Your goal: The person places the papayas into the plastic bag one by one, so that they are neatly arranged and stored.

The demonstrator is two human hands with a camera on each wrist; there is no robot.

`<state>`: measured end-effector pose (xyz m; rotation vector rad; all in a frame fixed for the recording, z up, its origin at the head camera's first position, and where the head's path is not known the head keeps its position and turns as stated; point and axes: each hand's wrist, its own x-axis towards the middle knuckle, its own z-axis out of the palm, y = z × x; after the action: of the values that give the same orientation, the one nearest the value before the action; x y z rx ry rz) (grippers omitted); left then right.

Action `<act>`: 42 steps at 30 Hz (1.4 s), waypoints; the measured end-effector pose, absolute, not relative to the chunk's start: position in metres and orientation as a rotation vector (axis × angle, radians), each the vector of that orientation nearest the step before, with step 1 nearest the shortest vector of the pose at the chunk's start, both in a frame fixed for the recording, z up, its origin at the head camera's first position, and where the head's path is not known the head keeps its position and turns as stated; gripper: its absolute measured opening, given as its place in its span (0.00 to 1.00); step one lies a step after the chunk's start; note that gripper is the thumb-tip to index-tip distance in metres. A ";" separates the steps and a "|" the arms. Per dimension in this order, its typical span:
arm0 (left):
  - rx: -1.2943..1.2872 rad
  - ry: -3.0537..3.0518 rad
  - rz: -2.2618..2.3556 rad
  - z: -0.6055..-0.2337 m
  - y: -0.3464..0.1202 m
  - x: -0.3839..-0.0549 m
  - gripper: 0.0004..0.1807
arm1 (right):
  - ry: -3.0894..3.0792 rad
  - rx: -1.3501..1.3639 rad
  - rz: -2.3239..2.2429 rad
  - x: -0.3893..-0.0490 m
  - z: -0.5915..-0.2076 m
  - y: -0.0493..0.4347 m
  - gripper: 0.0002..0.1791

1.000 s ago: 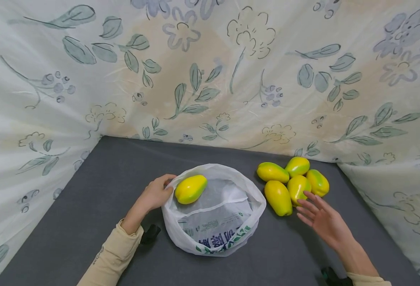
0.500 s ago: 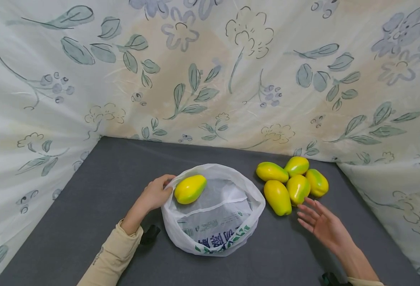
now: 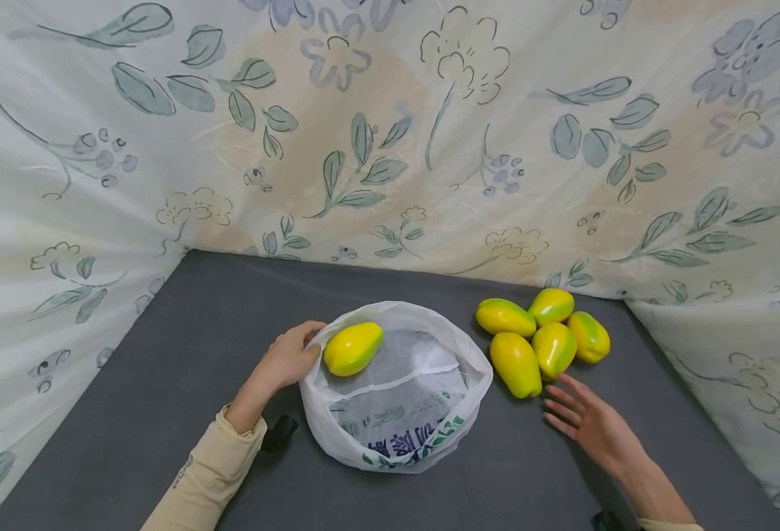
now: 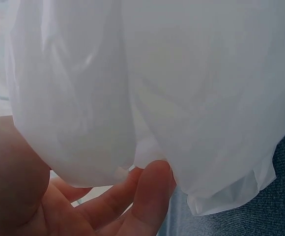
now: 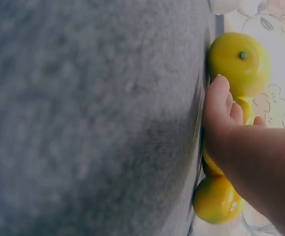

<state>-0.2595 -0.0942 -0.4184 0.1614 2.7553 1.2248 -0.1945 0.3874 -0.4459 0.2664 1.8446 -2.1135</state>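
A white plastic bag (image 3: 423,391) with printed lettering stands with its mouth spread wide in the middle of the table. One yellow-green mango (image 3: 353,349) lies inside, against the left side. My left hand (image 3: 290,358) grips the bag's left rim; in the left wrist view its thumb and fingers (image 4: 155,196) pinch the thin plastic. To the right of the bag, several more mangoes (image 3: 554,350) lie close together. In front of them hovers my right hand (image 3: 598,424), fingers spread and holding nothing. Seen from the right wrist, its fingertips overlap the nearest mango (image 5: 238,64).
The dark grey table (image 3: 230,310) ends at a floral curtain (image 3: 390,147) behind and along both sides. A black strap-like piece (image 3: 279,434) shows beneath the left wrist, and another dark piece (image 3: 605,520) sits by the right wrist.
My right hand has drawn slightly back toward the front, away from the grouped mangoes. The left hand, the bag and the mangoes have stayed where they were.
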 end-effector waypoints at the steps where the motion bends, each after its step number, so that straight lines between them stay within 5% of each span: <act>1: 0.163 2.757 1.224 -0.419 -0.094 -0.260 0.22 | 1.863 0.279 -2.101 -0.195 -0.446 0.386 0.29; 29: 0.180 2.757 1.224 -0.419 -0.094 -0.260 0.22 | 1.901 0.501 -2.115 -0.209 -0.438 0.333 0.48; 42: 0.192 2.760 1.230 -0.421 -0.095 -0.262 0.22 | 2.034 0.490 -2.124 -0.211 -0.447 0.321 0.44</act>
<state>-0.2622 -0.0947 -0.4210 0.1921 2.7601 1.2299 -0.2113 0.3209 -0.4465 0.4900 2.0344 -2.1235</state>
